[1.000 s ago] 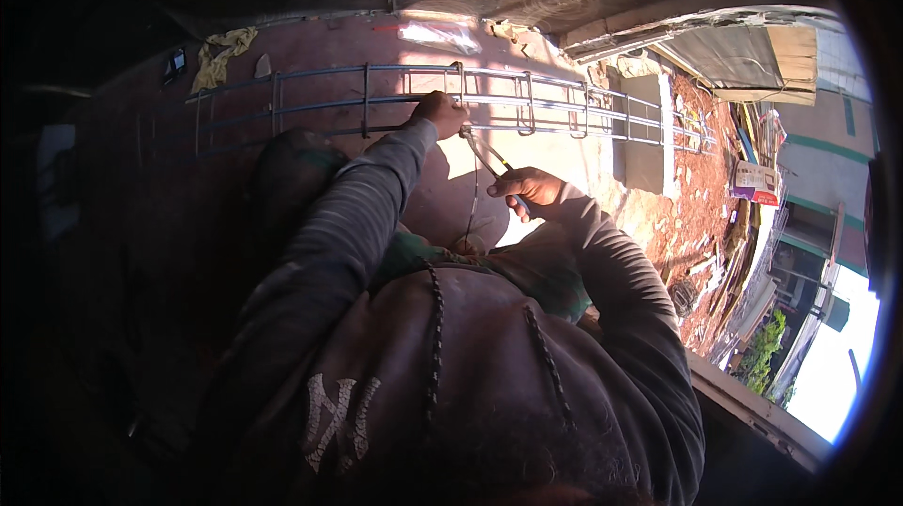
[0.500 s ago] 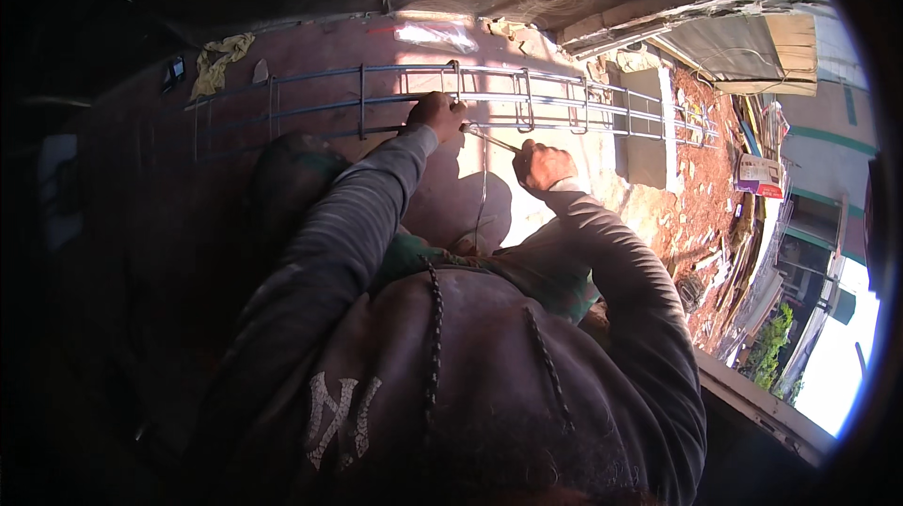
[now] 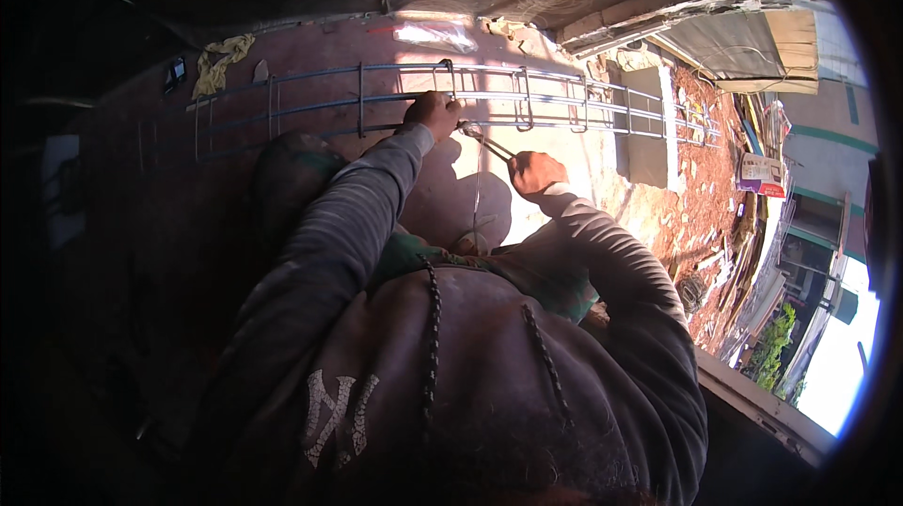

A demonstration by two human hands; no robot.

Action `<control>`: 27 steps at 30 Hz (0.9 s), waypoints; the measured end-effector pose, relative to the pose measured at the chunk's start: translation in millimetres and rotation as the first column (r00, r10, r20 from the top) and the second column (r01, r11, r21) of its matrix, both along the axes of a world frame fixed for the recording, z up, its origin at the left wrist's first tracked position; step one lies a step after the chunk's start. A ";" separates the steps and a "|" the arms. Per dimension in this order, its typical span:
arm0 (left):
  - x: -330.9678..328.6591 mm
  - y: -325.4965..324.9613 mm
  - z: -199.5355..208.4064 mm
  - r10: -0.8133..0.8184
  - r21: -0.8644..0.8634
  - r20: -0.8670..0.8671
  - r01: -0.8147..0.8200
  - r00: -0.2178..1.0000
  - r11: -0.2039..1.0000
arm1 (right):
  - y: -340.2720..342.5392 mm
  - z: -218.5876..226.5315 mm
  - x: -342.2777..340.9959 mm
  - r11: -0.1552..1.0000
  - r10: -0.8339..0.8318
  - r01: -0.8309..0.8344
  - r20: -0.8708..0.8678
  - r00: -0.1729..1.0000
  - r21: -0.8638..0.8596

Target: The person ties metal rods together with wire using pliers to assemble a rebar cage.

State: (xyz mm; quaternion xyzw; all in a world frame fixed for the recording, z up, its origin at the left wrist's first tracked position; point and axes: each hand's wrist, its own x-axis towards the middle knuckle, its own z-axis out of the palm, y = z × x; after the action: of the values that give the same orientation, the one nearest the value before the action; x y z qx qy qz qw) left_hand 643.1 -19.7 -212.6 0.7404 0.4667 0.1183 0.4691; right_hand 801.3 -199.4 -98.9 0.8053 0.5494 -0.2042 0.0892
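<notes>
Yellow cloth [image 3: 221,64]: lies crumpled on the floor [image 3: 324,47] at far left, apart from both hands.
Bar cage [image 3: 361,100]: steel bars with rectangular hoops [image 3: 361,83], stretching left to right in front of the person, probably so that its near side is within reach.
Left hand [image 3: 432,114]: at the cage's middle, fingers curled on the bars beside a hoop, seemingly steadying that spot; which bar they close on is hidden.
Pliers [image 3: 491,146]: tip just beside the left hand at the near bar, handles slanting right and near, likely for leverage.
Wire [image 3: 478,196]: hangs nearward from about the tip; whether the jaws pinch it cannot be told.
Right hand [image 3: 536,174]: fingers wrapped round the handles.
Pale block [image 3: 651,134]: under or behind the cage's right part, perhaps propping it.
</notes>
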 end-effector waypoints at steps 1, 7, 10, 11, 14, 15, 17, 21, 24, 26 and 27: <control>1.6 2.0 4.9 -0.050 -0.067 -0.025 0.048 0.998 0.997 | -7.5 -18.3 12.4 1.000 -0.008 0.008 0.005 1.000 -0.001; 1.1 2.6 14.9 -0.113 -0.181 -0.064 0.099 0.992 0.978 | -4.9 -25.0 34.6 0.355 -0.855 0.096 -0.364 -0.369 -0.930; -0.4 3.5 -2.8 -0.064 -0.077 -0.047 0.060 0.997 0.995 | 2.9 1.9 11.9 0.535 -0.820 0.176 -0.558 -0.125 -0.826; -0.6 0.2 -12.6 -0.020 0.009 -0.002 0.020 1.000 1.000 | 6.6 9.0 8.8 0.533 -0.822 0.176 -0.556 -0.123 -0.828; -0.1 1.3 -12.3 -0.030 0.019 -0.008 0.030 1.000 0.999 | 12.4 27.1 0.4 0.893 -0.427 0.273 -0.487 0.761 -0.357; 0.7 1.8 -10.3 -0.035 0.022 -0.006 0.035 0.999 0.999 | 5.4 29.2 2.5 0.988 -0.143 0.113 -0.361 0.922 -0.103; 1.1 1.5 -8.3 -0.052 -0.039 -0.005 0.051 0.999 0.998 | -3.6 36.3 0.8 0.999 0.030 -0.025 -0.127 0.991 0.043; 0.3 3.3 -10.3 -0.061 -0.027 -0.001 0.060 0.998 0.998 | -6.3 31.4 -7.2 0.984 0.144 -0.168 0.297 0.944 0.060; 2.9 2.6 -10.1 -0.043 -0.047 0.015 0.044 0.999 0.998 | -10.5 19.1 -6.1 0.993 0.115 -0.112 0.271 0.956 -0.025; 2.4 2.6 -10.8 -0.076 -0.062 0.005 0.076 0.997 0.995 | -10.7 19.3 -9.6 0.995 0.101 -0.104 0.273 0.957 -0.004; 1.3 2.9 -12.0 -0.073 -0.065 0.004 0.073 0.997 0.995 | -7.8 21.6 -10.7 0.994 0.105 -0.107 0.272 0.957 -0.007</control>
State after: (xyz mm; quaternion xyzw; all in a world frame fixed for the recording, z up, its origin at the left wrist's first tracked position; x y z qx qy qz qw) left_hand 644.4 -16.8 -224.6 0.7411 0.4425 0.0864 0.4975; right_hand 790.6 -207.3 -77.4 0.7956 0.5749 -0.0845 0.1715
